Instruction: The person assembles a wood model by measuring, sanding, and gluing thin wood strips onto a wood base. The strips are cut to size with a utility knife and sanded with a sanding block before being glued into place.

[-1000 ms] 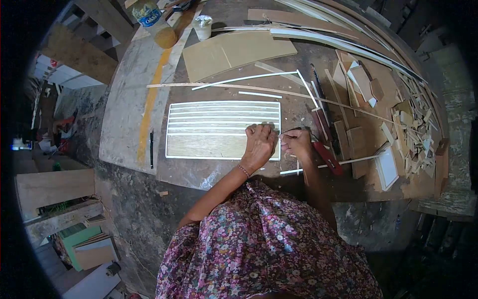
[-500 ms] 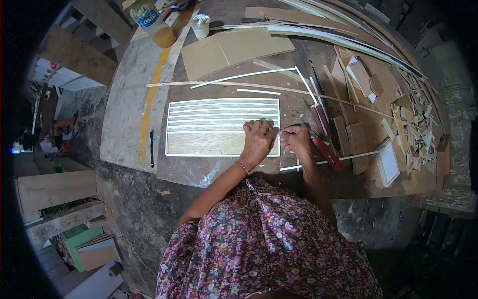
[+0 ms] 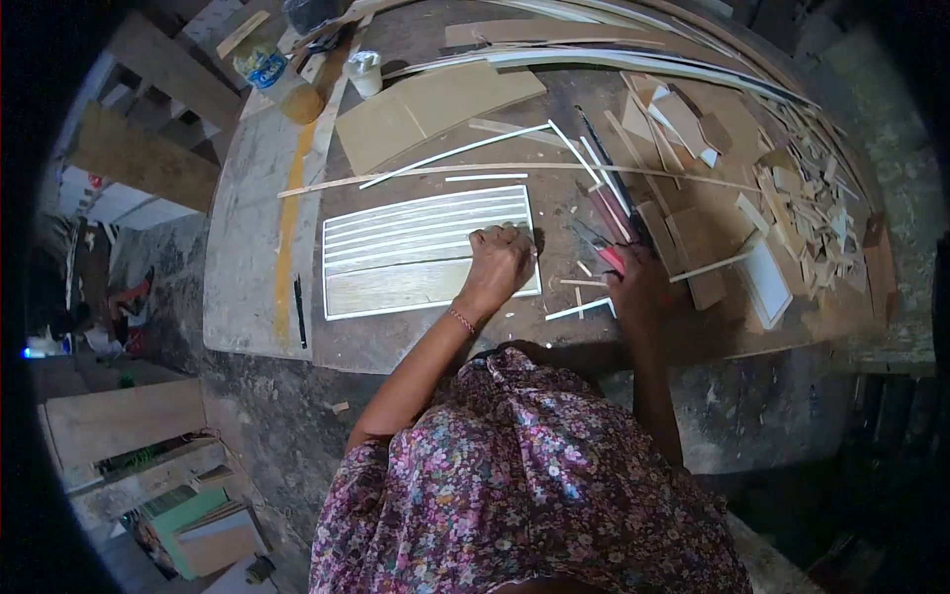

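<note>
My left hand [image 3: 499, 259], fingers curled, rests over the right end of a slatted wooden panel [image 3: 396, 282] with a thin white frame and several white strips across its upper half. I cannot tell what, if anything, those fingers pinch. To the right, my right hand [image 3: 638, 282] is wrapped around a red-handled tool [image 3: 612, 259] whose grey metal end points up and left. Just beyond it lies a dark red tool [image 3: 611, 213]. Short cut strips [image 3: 580, 309] lie between the panel and my right hand.
Offcuts are heaped [image 3: 811, 218] on the right. A large brown board [image 3: 435, 109], long strips [image 3: 643, 64], a white cup [image 3: 364, 74] and a plastic bottle [image 3: 287, 91] stand or lie toward the back. A black pen-like stick [image 3: 300, 312] lies left of the panel.
My right hand has left the panel's right edge, moved right and taken hold of the red-handled tool. My left hand stays at the panel's right end. The whole view has shifted slightly.
</note>
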The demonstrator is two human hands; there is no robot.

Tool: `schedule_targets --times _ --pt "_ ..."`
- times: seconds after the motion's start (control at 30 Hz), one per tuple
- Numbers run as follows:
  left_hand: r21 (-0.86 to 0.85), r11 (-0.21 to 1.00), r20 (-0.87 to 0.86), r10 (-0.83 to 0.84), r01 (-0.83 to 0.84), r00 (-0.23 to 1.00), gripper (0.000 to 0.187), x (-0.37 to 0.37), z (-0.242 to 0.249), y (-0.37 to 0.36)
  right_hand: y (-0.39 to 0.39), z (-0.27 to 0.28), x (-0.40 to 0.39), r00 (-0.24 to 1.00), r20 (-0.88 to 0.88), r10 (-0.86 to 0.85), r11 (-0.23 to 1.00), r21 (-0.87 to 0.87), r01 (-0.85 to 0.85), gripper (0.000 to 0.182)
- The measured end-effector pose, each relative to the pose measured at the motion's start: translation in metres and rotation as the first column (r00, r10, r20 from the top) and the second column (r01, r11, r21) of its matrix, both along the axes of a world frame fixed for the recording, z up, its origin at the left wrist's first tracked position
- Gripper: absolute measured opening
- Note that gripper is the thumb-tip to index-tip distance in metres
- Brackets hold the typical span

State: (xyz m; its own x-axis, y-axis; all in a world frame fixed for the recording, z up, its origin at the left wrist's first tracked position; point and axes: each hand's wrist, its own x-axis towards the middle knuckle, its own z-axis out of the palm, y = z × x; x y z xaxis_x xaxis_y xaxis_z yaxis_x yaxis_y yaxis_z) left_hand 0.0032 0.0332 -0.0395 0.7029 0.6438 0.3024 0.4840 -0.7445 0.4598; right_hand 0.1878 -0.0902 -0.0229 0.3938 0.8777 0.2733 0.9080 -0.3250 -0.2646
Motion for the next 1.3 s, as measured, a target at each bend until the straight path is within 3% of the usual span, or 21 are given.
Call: schedule_targets --times 0.2,0.3,0.4,0.43,0.5,0.6,0.7,0.8,0.9,1.13,1.2,1.3 --pt "0.160 0.984 0.051 -0.088 0.079 0.995 0.017 -0.019 0.004 -0.036 0.005 -0.016 0.004 0.999 0.036 -0.015 0.999 0.034 0.014 0.032" --pt "0.269 0.959 0.065 -0.114 0.092 0.991 0.022 -0.031 -0.016 -0.053 -0.009 0.004 -0.002 0.993 -0.062 0.100 0.992 0.090 -0.094 0.028" --pt "0.317 0.938 0.106 -0.180 0.138 0.978 0.021 -0.036 -0.026 -0.058 -0.028 0.006 -0.021 0.938 -0.345 0.013 0.998 0.059 0.008 0.024" --pt "0.282 0.948 0.107 -0.185 0.149 0.977 0.021 -0.038 -0.027 -0.061 -0.035 0.001 -0.031 0.833 -0.549 -0.067 0.994 0.037 0.104 0.023" --pt "0.255 0.951 0.116 -0.209 0.174 0.971 0.021 -0.041 -0.024 -0.060 -0.051 -0.016 -0.056 0.479 -0.856 -0.195 0.959 -0.066 0.274 0.021" --pt "0.153 0.965 0.096 -0.228 0.212 0.969 0.021 -0.044 -0.021 -0.060 -0.071 -0.023 -0.096 0.246 -0.960 -0.131 0.985 -0.097 0.146 0.022" --pt "0.093 0.965 0.073 -0.251 0.244 0.965 0.020 -0.049 -0.022 -0.060 -0.083 -0.017 -0.131 0.619 -0.777 -0.117 0.992 -0.057 0.116 0.028" --pt "0.084 0.956 0.072 -0.289 0.283 0.955 0.020 -0.053 -0.022 -0.058 -0.085 0.019 -0.155 0.325 -0.905 -0.274 0.953 -0.208 0.222 0.032" --pt "0.091 0.953 0.106 -0.298 0.289 0.949 0.020 -0.056 -0.029 -0.059 -0.093 0.000 -0.169 0.685 -0.687 -0.242 0.969 -0.137 0.205 0.039" --pt "0.125 0.954 0.148 -0.289 0.272 0.946 0.020 -0.057 -0.028 -0.060 -0.094 -0.010 -0.205 0.830 -0.467 -0.306 0.950 -0.098 0.296 0.033" --pt "0.128 0.951 0.140 -0.299 0.282 0.944 0.020 -0.057 -0.023 -0.060 -0.093 -0.013 -0.210 0.845 -0.466 -0.263 0.960 -0.042 0.275 0.032" --pt "0.136 0.941 0.116 -0.326 0.310 0.938 0.023 -0.056 -0.022 -0.060 -0.089 -0.018 -0.216 0.611 -0.669 -0.423 0.906 -0.305 0.293 0.031"
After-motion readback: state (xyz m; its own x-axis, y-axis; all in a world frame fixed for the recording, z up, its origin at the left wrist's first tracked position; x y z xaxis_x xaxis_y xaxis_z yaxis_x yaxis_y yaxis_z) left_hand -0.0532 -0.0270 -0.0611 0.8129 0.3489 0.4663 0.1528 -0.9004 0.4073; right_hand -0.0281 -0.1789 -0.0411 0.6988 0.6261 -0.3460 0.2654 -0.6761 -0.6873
